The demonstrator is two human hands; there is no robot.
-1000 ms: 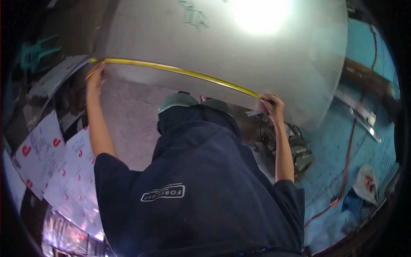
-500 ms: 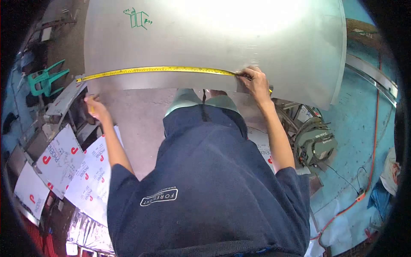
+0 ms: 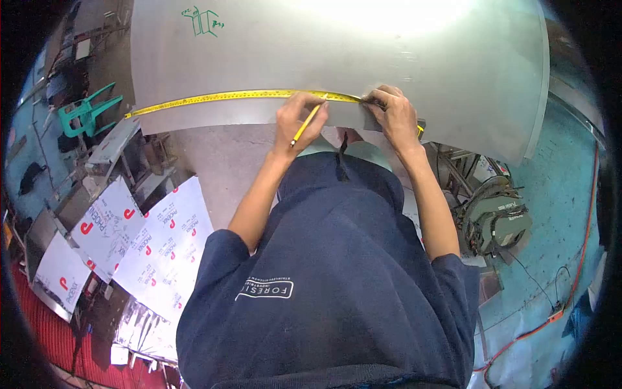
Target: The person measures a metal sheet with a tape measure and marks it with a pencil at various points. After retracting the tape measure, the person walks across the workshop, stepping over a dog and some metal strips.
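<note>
A grey metal sheet (image 3: 272, 58) spreads out before me, with a small green sketch (image 3: 203, 23) drawn at its upper left. Across it, near the front edge, runs a yellow tape measure (image 3: 214, 97), its end at the sheet's left edge. My left hand (image 3: 298, 123) is closed around a yellow pencil (image 3: 306, 126), whose tip points up toward the tape's blade. Farther right, my right hand (image 3: 395, 117) grips the tape measure near its case, which shows partly behind the fingers at the sheet's front edge.
On the left stand a green plastic stool (image 3: 87, 113) and white film-covered sheets (image 3: 165, 246) printed with red marks. A dark green machine (image 3: 495, 220) sits below the sheet at right. An orange cable (image 3: 557, 316) trails over the blue floor (image 3: 557, 181).
My left hand has moved right with the pencil, from beside the sheet's left corner to the tape near my right hand. My right hand still holds the tape measure. The view has shifted slightly.
</note>
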